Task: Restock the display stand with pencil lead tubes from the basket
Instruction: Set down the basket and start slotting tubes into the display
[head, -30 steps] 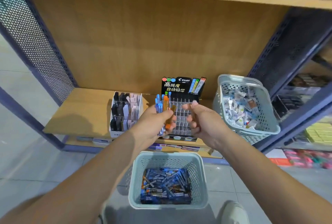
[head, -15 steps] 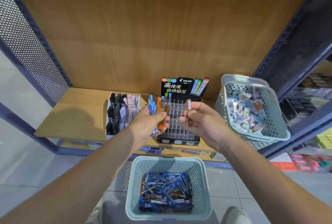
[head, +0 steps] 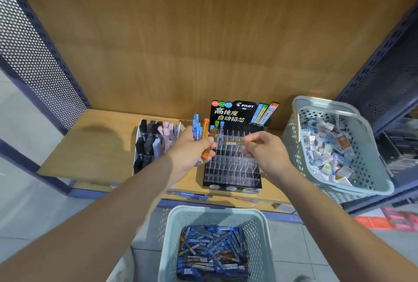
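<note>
Wooden shelf (head: pixel 90 146) bears display stand (head: pixel 233 162); tiled floor (head: pixel 34 209) holds basket (head: pixel 172 247).

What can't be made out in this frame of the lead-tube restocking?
Head view:
- The tube pinched by the right hand: motion-blurred, label unreadable.
- Display stand, left slots: hidden behind the left hand and its bunch of tubes.
- Floor basket: near wall cut off by the bottom edge; tube labels too small.
- Shelf basket: contents too small to identify.
</note>
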